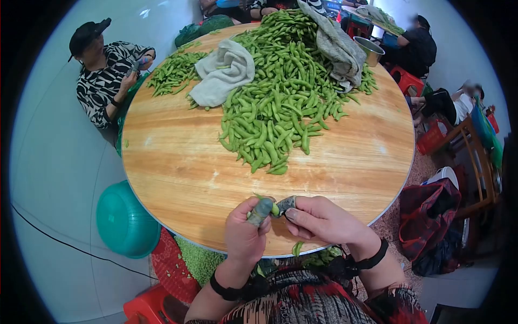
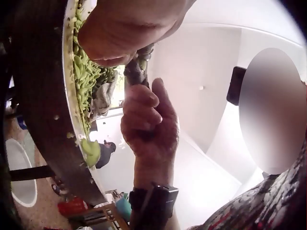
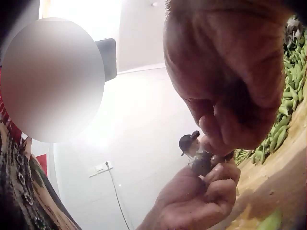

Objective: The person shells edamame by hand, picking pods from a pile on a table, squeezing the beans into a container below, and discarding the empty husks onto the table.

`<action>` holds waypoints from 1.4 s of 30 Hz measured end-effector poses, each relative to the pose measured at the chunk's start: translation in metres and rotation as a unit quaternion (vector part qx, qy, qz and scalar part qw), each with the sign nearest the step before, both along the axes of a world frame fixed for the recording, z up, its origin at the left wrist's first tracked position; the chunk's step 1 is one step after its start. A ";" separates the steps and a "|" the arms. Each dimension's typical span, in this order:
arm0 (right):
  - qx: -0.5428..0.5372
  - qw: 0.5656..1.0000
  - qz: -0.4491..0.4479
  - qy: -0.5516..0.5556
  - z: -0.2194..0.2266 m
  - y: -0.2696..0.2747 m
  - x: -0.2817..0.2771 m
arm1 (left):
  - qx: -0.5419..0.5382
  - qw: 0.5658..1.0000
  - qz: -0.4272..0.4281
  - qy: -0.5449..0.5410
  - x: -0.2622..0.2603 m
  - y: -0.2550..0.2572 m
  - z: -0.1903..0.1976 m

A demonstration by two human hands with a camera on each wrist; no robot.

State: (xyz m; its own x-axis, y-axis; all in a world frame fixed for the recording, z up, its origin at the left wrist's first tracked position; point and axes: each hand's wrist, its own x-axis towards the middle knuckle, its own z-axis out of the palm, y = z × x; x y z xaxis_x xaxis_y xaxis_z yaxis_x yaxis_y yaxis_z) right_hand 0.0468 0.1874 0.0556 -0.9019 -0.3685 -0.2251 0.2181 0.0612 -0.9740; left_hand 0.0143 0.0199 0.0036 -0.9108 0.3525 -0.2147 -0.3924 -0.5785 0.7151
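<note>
A round wooden table [image 1: 178,156] bears a heap of edamame pods [image 1: 270,119], green, curved and bulging. Above the table's near edge, the left hand [image 1: 245,227] and right hand [image 1: 324,220] pinch a single edamame pod [image 1: 275,210], bright green, partly hidden by wrapped fingertips [image 1: 263,207].

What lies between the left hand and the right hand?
A green edamame pod is between the left hand and right hand, above the wooden tabletop; the head view shows it.
</note>
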 end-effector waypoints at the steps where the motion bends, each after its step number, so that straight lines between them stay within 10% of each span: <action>1: -0.004 1.000 -0.013 -0.008 -0.005 -0.002 0.000 | -0.001 1.000 0.000 -0.001 0.000 -0.001 -0.001; 19: -0.201 0.962 -0.080 -0.164 -0.006 -0.010 0.004 | -0.150 0.973 0.011 0.176 -0.004 -0.003 -0.017; 21: -0.281 0.936 -0.084 -0.197 -0.018 -0.010 0.006 | 0.079 0.991 -0.102 0.045 -0.007 -0.008 -0.018; 26: -0.373 0.897 -0.092 -0.218 -0.026 -0.012 0.006 | 0.142 0.981 -0.135 -0.015 -0.011 -0.006 -0.007; 28: 0.015 0.999 -0.038 -0.033 -0.019 -0.009 0.006 | 0.085 0.991 -0.107 -0.013 -0.012 -0.007 -0.001; 30: 0.089 0.954 0.225 0.177 -0.007 0.003 0.007 | 0.036 0.999 -0.003 -0.014 -0.018 -0.018 0.000; 32: 0.114 0.941 0.221 0.229 -0.014 0.005 -0.004 | 0.026 1.000 0.006 0.013 -0.021 -0.026 0.004; 34: 0.475 0.844 -0.095 0.231 -0.005 0.008 -0.032 | 0.015 0.999 0.015 0.042 -0.020 -0.028 0.008; 42: 0.550 0.780 -0.038 0.296 -0.026 0.018 -0.075 | 0.013 1.000 -0.005 0.018 -0.018 -0.027 0.003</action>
State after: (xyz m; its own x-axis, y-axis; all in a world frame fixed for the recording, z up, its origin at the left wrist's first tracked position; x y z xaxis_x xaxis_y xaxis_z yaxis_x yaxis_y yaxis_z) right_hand -0.0279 0.2050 0.0296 -0.9779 -0.1856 0.0962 -0.2052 0.9400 -0.2727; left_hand -0.0039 -0.0071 0.0063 -0.9140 0.3667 -0.1733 -0.3732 -0.5929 0.7136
